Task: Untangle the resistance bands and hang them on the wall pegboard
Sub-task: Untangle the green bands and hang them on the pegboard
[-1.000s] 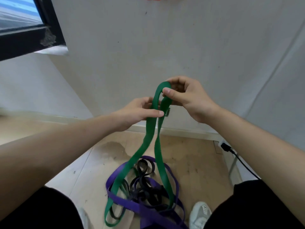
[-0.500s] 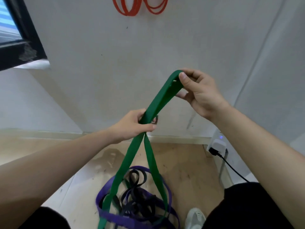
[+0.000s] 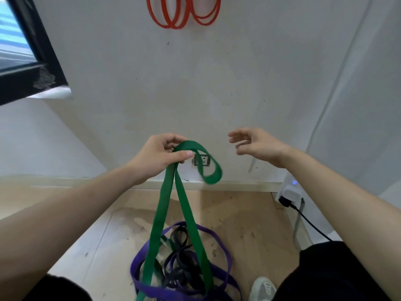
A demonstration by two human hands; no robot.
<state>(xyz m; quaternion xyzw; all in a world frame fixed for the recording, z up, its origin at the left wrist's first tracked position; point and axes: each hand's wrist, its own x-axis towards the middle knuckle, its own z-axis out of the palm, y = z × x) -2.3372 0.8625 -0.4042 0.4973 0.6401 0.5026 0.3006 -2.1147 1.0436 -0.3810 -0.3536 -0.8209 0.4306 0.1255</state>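
- A dark window frame point(image 3: 36, 68) sits at the upper left, set into the white wall point(image 3: 130, 94).
- The left hand point(image 3: 160, 157) grips the green band point(image 3: 160, 213), thumb and curled fingers pinching its two strands together just below the top.
- Above that grip, the band's top end flops over to the right as a small loop, in front of a wall socket point(image 3: 202, 160).
- Both green strands hang down into a tangle on the wooden floor point(image 3: 238, 213), where a purple band point(image 3: 169, 293) circles the black bands point(image 3: 180, 276).
- Red bands point(image 3: 182, 16) hang high on the wall, above the hands.
- The right hand point(image 3: 258, 146) is held apart from the green loop, fingers loosely spread and holding nothing.
- A white adapter point(image 3: 289, 190) with a black cable point(image 3: 310, 222) sits at the wall base on the right.
- A pale shoe point(image 3: 262, 287) shows at the bottom edge.
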